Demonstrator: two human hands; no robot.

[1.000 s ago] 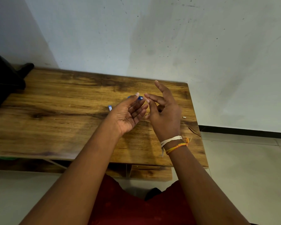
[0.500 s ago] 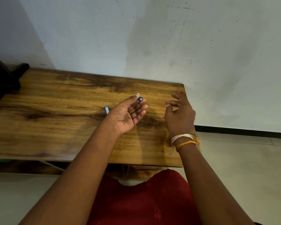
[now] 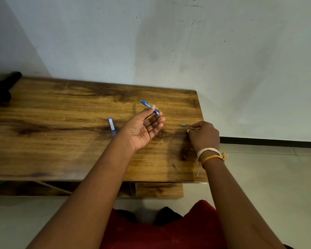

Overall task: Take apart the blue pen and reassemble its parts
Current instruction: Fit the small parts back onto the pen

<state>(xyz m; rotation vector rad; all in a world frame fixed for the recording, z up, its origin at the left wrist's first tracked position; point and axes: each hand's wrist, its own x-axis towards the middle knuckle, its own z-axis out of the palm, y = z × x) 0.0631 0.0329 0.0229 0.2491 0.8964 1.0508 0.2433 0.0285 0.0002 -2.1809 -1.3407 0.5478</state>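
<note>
A plain room, likely a home: low wooden surface (image 3: pixel 61 141) against a scuffed white wall (image 3: pixel 187 42), tiled floor (image 3: pixel 267 177).

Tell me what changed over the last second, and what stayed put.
The right hand left the left hand, swung out to the right and came down on the table near its right edge, where its fingertips now pinch a small part beside a little grey piece. Unchanged: the left hand, palm up, holds the blue pen barrel; the blue piece lies on the table.
</note>
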